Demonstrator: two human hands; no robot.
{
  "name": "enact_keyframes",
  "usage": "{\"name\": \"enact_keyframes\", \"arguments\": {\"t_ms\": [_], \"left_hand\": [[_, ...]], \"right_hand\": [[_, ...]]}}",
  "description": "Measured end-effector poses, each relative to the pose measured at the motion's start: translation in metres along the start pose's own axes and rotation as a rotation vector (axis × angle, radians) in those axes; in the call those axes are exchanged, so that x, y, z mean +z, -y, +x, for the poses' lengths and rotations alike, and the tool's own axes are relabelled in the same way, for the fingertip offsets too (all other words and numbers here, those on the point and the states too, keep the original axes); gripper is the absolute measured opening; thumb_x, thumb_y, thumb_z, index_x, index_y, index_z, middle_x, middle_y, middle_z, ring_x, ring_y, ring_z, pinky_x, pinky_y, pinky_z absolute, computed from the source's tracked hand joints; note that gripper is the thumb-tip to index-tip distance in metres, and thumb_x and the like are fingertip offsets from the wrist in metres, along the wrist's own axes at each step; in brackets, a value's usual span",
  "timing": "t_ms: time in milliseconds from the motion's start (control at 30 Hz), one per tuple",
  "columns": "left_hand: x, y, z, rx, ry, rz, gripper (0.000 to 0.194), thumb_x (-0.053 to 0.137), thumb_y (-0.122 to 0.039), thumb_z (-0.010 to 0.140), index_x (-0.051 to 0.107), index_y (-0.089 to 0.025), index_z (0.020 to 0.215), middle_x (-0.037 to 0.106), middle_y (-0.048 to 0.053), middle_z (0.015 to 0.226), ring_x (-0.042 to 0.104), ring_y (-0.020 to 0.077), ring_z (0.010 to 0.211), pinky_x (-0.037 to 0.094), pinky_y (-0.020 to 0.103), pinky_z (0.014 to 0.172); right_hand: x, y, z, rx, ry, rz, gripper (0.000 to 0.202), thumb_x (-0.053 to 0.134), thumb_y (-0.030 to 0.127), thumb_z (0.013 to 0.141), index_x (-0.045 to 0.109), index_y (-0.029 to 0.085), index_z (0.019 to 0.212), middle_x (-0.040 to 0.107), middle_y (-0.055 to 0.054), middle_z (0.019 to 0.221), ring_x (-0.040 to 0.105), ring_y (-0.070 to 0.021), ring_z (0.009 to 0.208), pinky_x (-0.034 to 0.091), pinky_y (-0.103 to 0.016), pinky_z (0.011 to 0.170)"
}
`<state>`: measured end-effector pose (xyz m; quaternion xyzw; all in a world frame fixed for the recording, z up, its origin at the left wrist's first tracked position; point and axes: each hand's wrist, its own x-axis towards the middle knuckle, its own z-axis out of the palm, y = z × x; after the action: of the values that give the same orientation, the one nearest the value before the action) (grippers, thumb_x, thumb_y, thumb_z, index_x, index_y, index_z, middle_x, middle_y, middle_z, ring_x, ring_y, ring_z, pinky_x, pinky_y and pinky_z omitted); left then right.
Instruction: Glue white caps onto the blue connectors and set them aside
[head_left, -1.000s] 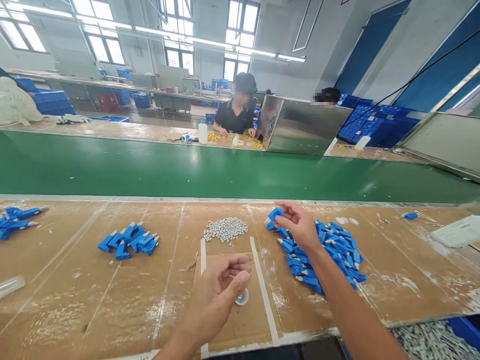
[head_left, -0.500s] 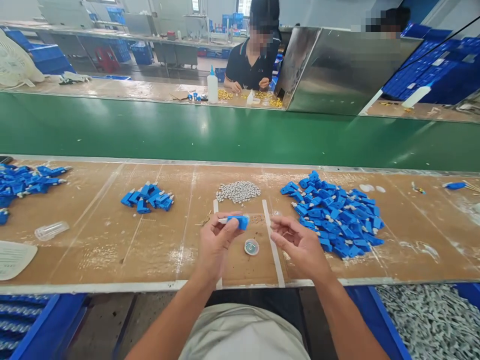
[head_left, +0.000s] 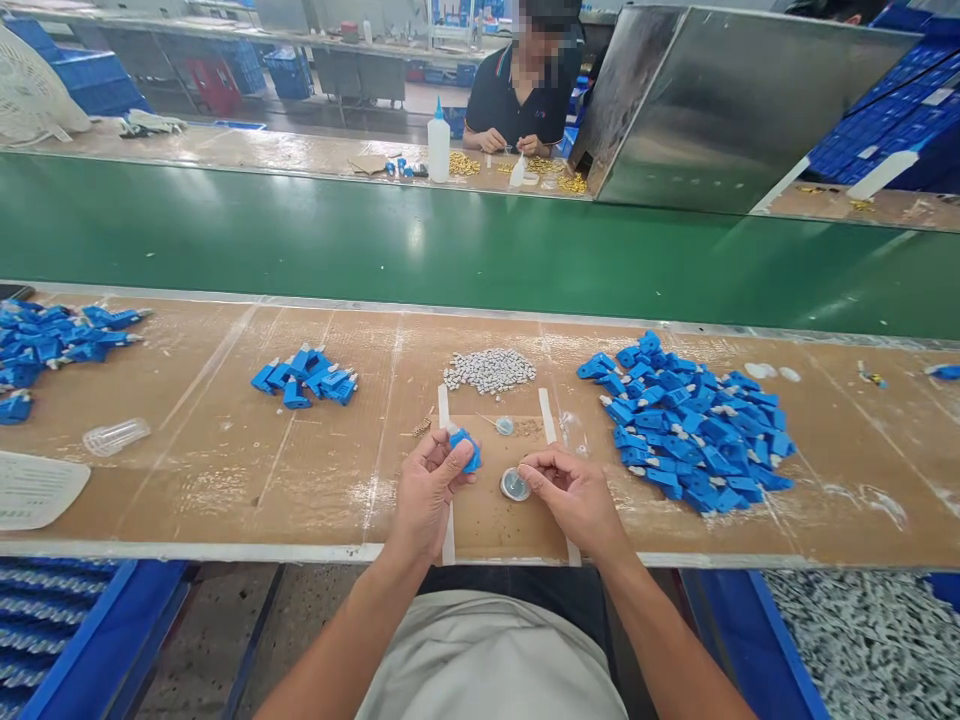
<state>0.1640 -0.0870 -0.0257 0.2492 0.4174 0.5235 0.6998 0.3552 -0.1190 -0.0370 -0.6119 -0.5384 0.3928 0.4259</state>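
My left hand (head_left: 429,492) is closed around a small blue plastic piece (head_left: 466,452), with the thumb pressed on it. That piece has a pale tip and is held above the work spot. My right hand (head_left: 574,495) has its fingers pinched together at the right rim of a small round dish (head_left: 513,486). What those fingertips hold, if anything, is too small to tell. Beyond the dish lies a smaller round pale disc (head_left: 504,426) with a thin stick beside it. A heap of small grey parts (head_left: 490,370) sits farther back.
A large pile of blue pieces (head_left: 690,425) lies on the right, a small pile (head_left: 306,376) left of centre, another (head_left: 52,345) far left. A clear plastic cup (head_left: 116,437) lies on its side. Across the green belt (head_left: 315,225) a co-worker (head_left: 525,100) handles small parts.
My right hand has come down and left to the dish, its fingers closing into a pinch. My left hand has turned the blue piece, so its tip points differently. The view has tilted down slightly.
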Motion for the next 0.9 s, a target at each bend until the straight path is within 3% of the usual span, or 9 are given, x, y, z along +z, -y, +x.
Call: {"name": "enact_keyframes", "arguments": {"t_ms": [167, 300, 500, 633, 733, 900], "left_hand": [[-0.004, 0.002, 0.002, -0.029, -0.019, -0.045, 0.039, 0.088, -0.037, 0.071, 0.076, -0.012, 0.098, 0.073, 0.005, 0.083, 0.064, 0.0092, 0.071, 0.051, 0.016, 0.059], [-0.005, -0.001, 0.001, -0.070, 0.042, -0.074, 0.036, 0.083, -0.038, 0.077, 0.077, -0.010, 0.101, 0.075, 0.008, 0.086, 0.066, 0.0088, 0.069, 0.052, 0.015, 0.061], [-0.001, -0.004, -0.007, -0.265, 0.157, -0.162, 0.031, 0.078, -0.033, 0.083, 0.077, -0.007, 0.101, 0.076, 0.010, 0.087, 0.069, 0.0104, 0.069, 0.057, 0.014, 0.065], [0.004, -0.003, -0.012, -0.371, 0.231, -0.182, 0.028, 0.073, -0.031, 0.088, 0.077, -0.007, 0.102, 0.076, 0.011, 0.090, 0.071, 0.0103, 0.071, 0.058, 0.012, 0.066], [0.009, -0.002, -0.015, -0.419, 0.287, -0.197, 0.027, 0.070, -0.031, 0.090, 0.076, -0.007, 0.102, 0.075, 0.011, 0.092, 0.070, 0.0104, 0.072, 0.058, 0.012, 0.066], [0.014, -0.002, -0.019, -0.459, 0.322, -0.214, 0.026, 0.070, -0.031, 0.090, 0.075, -0.007, 0.100, 0.073, 0.012, 0.089, 0.068, 0.0098, 0.069, 0.056, 0.012, 0.064]], "right_hand": [[0.001, 0.006, -0.007, -0.125, 0.001, -0.165, 0.019, 0.065, 0.036, 0.092, 0.073, 0.020, 0.084, 0.059, -0.002, 0.078, 0.050, -0.0159, 0.062, 0.040, -0.030, 0.059], [-0.001, 0.010, -0.011, -0.212, 0.028, -0.268, 0.014, 0.061, 0.031, 0.095, 0.070, 0.021, 0.088, 0.058, -0.003, 0.081, 0.053, -0.0177, 0.067, 0.041, -0.032, 0.062], [-0.018, 0.019, -0.011, -0.148, -0.012, -0.070, 0.014, 0.061, 0.033, 0.096, 0.066, 0.022, 0.089, 0.063, -0.003, 0.088, 0.058, -0.0189, 0.079, 0.045, -0.031, 0.069], [-0.027, 0.035, -0.013, -0.114, -0.098, 0.070, 0.011, 0.064, 0.033, 0.095, 0.067, 0.023, 0.091, 0.067, -0.004, 0.093, 0.056, -0.0161, 0.070, 0.045, -0.030, 0.065], [-0.028, 0.051, -0.017, -0.151, -0.161, 0.118, 0.007, 0.066, 0.029, 0.094, 0.067, 0.023, 0.091, 0.068, -0.004, 0.092, 0.057, -0.0158, 0.068, 0.046, -0.030, 0.063], [-0.019, 0.068, -0.019, -0.277, -0.188, 0.064, 0.004, 0.064, 0.023, 0.095, 0.066, 0.024, 0.092, 0.069, -0.005, 0.092, 0.064, -0.0208, 0.083, 0.050, -0.032, 0.071]]}}
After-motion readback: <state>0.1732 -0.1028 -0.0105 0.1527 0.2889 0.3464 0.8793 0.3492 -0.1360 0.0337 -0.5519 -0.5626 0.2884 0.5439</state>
